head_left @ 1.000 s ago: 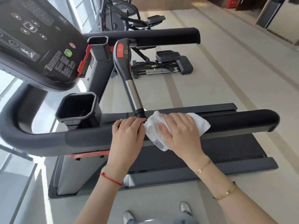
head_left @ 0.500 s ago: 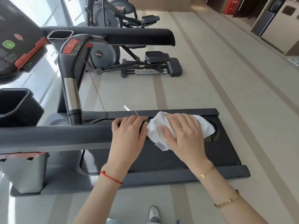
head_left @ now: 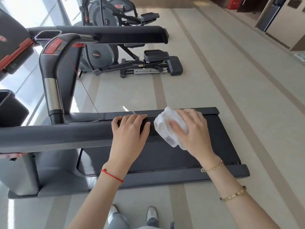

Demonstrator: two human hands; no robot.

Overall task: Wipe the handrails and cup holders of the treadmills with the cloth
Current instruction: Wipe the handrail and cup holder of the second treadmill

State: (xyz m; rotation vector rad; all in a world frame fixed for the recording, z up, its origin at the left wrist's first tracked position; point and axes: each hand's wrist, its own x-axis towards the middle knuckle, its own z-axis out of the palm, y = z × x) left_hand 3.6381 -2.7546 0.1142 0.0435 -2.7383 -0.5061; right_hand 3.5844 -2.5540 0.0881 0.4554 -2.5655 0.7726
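The treadmill's near black handrail [head_left: 57, 134] runs from the left edge to the middle of the view. My left hand [head_left: 130, 134] rests on its top, fingers curled over the rail. Just to the right, my right hand [head_left: 193, 129] wraps a bunched white cloth [head_left: 166, 124] around the rail's free end, thumb on the near side; a small label hangs from the cloth. The far handrail [head_left: 115, 34] lies across the upper middle. One cup holder [head_left: 11, 109] shows at the left edge, another [head_left: 48, 36] by the far rail.
The treadmill belt deck [head_left: 165, 156] lies below my hands. A curved upright grip with a steel band [head_left: 52, 95] rises left of my left hand. The console [head_left: 11, 47] sits upper left. Elliptical trainers [head_left: 125, 60] stand beyond on the beige floor. My shoes [head_left: 151, 214] show at the bottom.
My right hand has slid the cloth along the near handrail to its free end. My left hand followed to the right along the rail. The view has turned right.
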